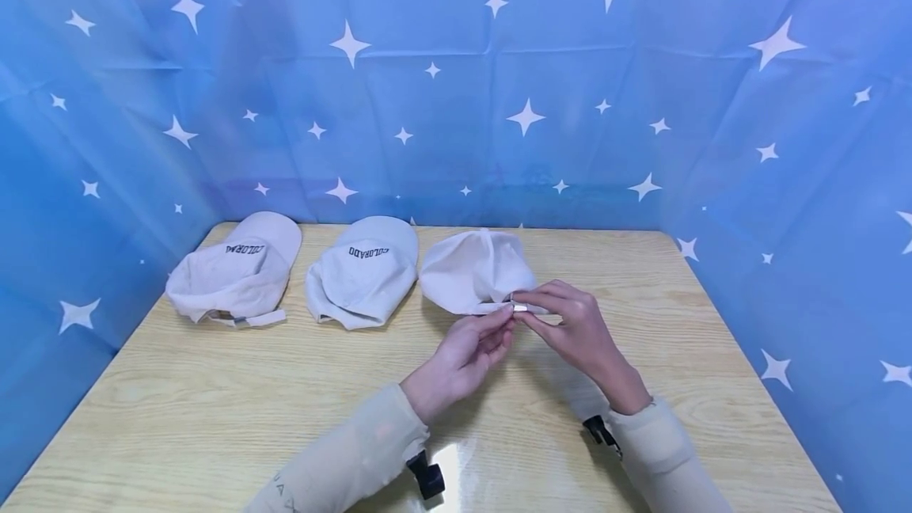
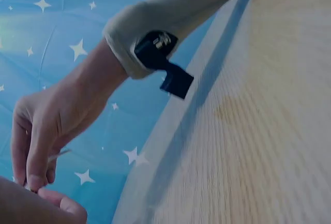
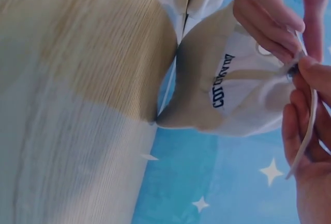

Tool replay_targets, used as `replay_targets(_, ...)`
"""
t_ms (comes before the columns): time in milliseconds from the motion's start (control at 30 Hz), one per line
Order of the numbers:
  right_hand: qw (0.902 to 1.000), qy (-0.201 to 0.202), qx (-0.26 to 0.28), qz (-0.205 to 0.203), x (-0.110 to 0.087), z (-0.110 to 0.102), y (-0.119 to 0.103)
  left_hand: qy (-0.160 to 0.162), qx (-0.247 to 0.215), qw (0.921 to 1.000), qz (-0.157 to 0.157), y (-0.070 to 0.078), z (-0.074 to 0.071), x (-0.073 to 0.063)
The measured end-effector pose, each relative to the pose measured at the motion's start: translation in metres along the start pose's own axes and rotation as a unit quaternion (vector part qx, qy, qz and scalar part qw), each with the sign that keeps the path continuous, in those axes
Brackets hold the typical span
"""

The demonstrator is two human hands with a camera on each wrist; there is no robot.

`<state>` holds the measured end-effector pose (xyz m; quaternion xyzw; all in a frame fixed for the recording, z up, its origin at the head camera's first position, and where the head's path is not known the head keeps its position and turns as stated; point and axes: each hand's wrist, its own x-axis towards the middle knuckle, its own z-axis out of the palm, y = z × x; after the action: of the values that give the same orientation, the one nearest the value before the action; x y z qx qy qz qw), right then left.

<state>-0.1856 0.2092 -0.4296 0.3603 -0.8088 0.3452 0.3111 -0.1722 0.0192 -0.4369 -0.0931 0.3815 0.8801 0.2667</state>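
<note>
A pale baseball cap (image 1: 473, 267) is tilted up near the back of the table, its rear side towards me. My left hand (image 1: 463, 355) pinches the cap's back strap (image 1: 492, 308) between thumb and fingers. Right beside it, my right hand (image 1: 580, 331) pinches the strap at a small metal buckle (image 1: 521, 308). Seen from the right wrist, the fingers of both hands meet at the buckle, and a loose strap end (image 3: 310, 131) hangs past them. Dark lettering (image 3: 222, 81) shows on the cap there. The left wrist view catches mostly the right hand (image 2: 57, 115); the cap is hidden.
Two more pale caps lie to the left, the middle cap (image 1: 363, 279) and the far-left cap (image 1: 238, 271), both lettered, brims towards the back. A blue star-patterned curtain (image 1: 435, 125) stands behind the wooden table (image 1: 235, 410). Black buckles (image 1: 426, 475) hang from both sleeves.
</note>
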Motion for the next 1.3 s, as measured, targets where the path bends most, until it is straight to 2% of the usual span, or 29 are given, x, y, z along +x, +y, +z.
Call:
replay_targets(267,0.9999,-0.003,0.012,-0.006,0.002,0.000,-0.003,0.010,0.016,0.9994,0.028,-0.001,-0.005,0.008)
replay_targets(367,0.9998,-0.006,0.016,0.004,0.002,0.000,-0.005,0.009,0.022,0.9989,0.042,-0.001,-0.006,0.009)
replay_targets(500,0.9975,-0.015,0.022,0.065,0.001,0.000,-0.008,0.011,0.027,0.9975,0.064,-0.002,-0.006,0.010)
replay_targets(633,0.9907,-0.020,0.024,0.132,0.001,-0.002,-0.011,0.008,0.044,0.9958,0.080,-0.002,-0.007,0.012)
replay_targets(733,0.9872,-0.020,0.024,0.156,0.002,-0.003,-0.012,0.003,0.061,0.9942,0.088,-0.003,-0.007,0.013)
replay_targets(867,0.9814,-0.020,0.050,0.184,0.003,-0.005,-0.012,-0.007,0.071,0.9933,0.091,-0.004,-0.009,0.014)
replay_targets(1100,0.9607,-0.037,0.099,0.257,0.004,-0.006,-0.010,-0.029,0.079,0.9917,0.097,-0.004,-0.011,0.016)
replay_targets(1200,0.9497,-0.048,0.107,0.290,0.004,-0.006,-0.010,-0.033,0.085,0.9910,0.099,-0.005,-0.012,0.017)
replay_targets(1300,0.9434,-0.054,0.105,0.310,0.005,-0.004,-0.010,-0.031,0.088,0.9910,0.096,-0.006,-0.013,0.018)
